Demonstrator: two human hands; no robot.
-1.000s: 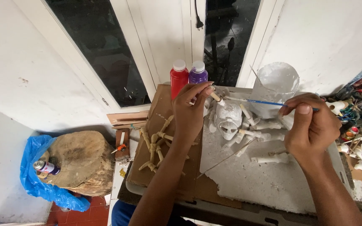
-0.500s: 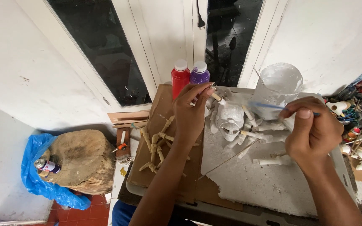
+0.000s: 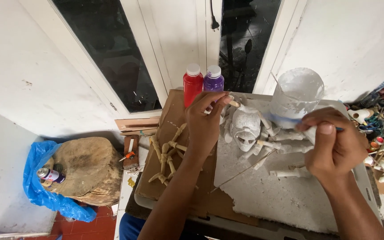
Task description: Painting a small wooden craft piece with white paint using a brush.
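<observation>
The left hand point(image 3: 205, 126) has its fingers point(image 3: 210, 98) pinching a small wooden peg point(image 3: 233, 103), right beside the white-painted skull point(image 3: 246, 127) and the white limb pieces point(image 3: 285, 149) lying just past the fingertips. The right hand point(image 3: 332, 144) has its fingers point(image 3: 318, 129) pressed together around a thin blue-handled brush point(image 3: 285, 119), with the tip pointing toward the skull.

Biggest risk, I'd say: the plastic cup point(image 3: 297, 95) smeared with white paint stands just above the right knuckles, so a careless lift could knock it over. How full it is, can't tell. The red bottle point(image 3: 192, 83) and purple bottle point(image 3: 213, 79) sit capped just beyond the left fingertips, so they could get bumped too. Unpainted wooden pieces point(image 3: 169, 153) lie beside the left wrist on cardboard point(image 3: 174, 115).
</observation>
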